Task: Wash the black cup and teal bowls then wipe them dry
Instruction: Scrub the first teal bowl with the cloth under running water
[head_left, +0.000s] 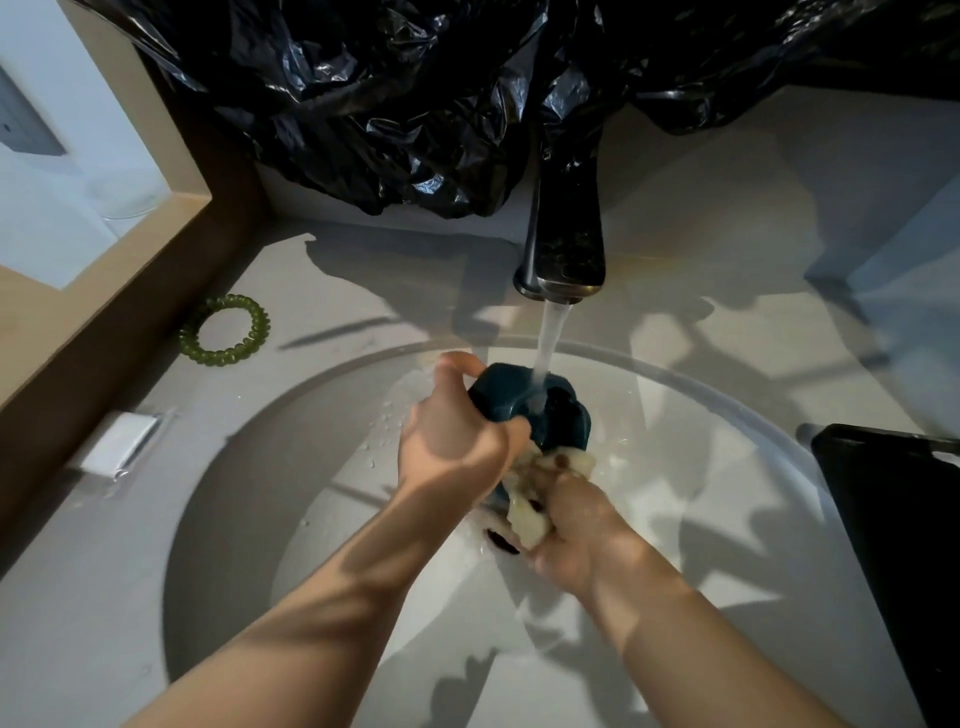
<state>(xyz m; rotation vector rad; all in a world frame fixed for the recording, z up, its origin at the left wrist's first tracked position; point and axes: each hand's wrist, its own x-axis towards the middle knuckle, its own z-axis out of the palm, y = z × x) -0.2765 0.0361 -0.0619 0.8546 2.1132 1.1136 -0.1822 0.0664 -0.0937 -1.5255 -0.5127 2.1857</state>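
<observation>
While water ran from the faucet (563, 244), the teal bowl (511, 397) was held directly beneath its spout, over the sink (234, 493), so that the stream (549, 338) struck the bowl's outer side and ran off into the basin. The left hand (452, 441) gripped the bowl from the side away from the spout, with fingers curled over its edge. This seemed meant to keep the bowl steady and tilted into the water. Just below the bowl, nearer the person than the faucet, the right hand (576, 525) was closed around a pale, wet cloth (524, 519). It pressed the cloth against the bowl's lower rim, probably so that scrubbing and rinsing went on together.

The task looked to be in its washing stage, with no drying begun. The black cup could not be made out for certain. A dark object (893, 519) lay at the basin's edge, well to the right of the faucet, but its shape was too unclear to name. Left of the faucet, on the counter, lay a green coiled hair tie (224, 330), apart from the water. Black plastic sheeting (389, 104) hung behind the faucet.
</observation>
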